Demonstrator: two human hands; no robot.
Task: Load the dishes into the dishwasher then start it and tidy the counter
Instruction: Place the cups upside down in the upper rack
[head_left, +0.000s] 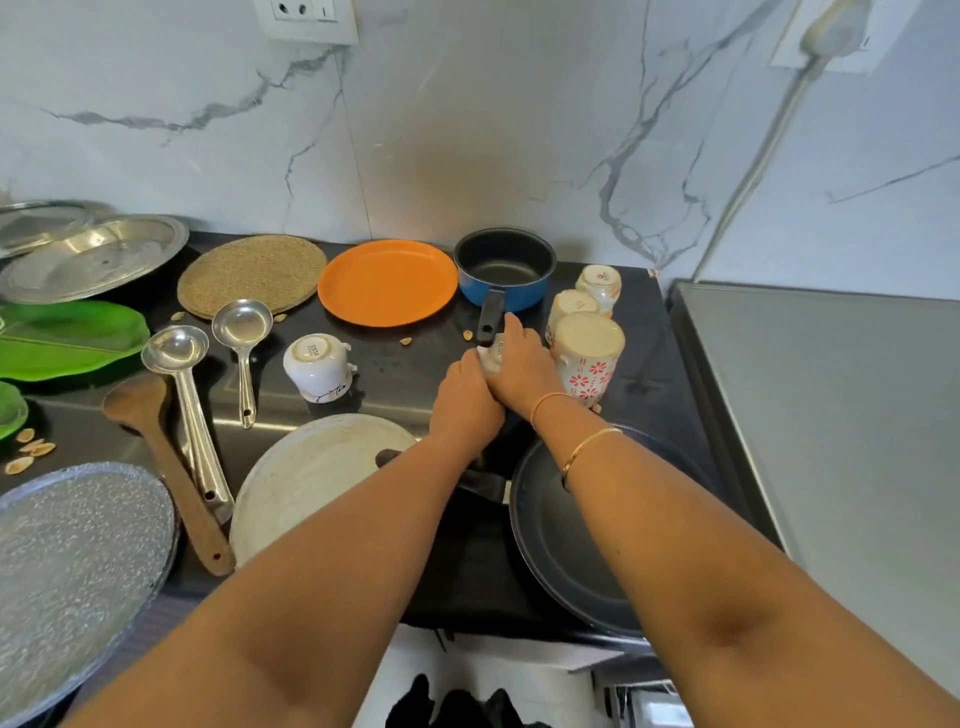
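Observation:
Both my hands meet on a small white cup (492, 357) standing upside down on the black counter (400, 364), just in front of the blue saucepan's (504, 270) black handle. My left hand (464, 402) grips the cup from the left and my right hand (521, 366) wraps it from the right, so most of the cup is hidden. Three upturned cups, the nearest with red flowers (587, 358), stand right beside my right hand. An orange plate (387, 283) and another upturned white cup (318, 366) lie to the left.
Two steel ladles (179, 353) and a wooden spatula (156, 447) lie at left, near a woven mat (252, 275), steel plates (93, 260) and green leaf plates (67, 338). A white flat pan (311, 478), a dark pan (566, 540) and a speckled grey plate (72, 566) sit along the front edge.

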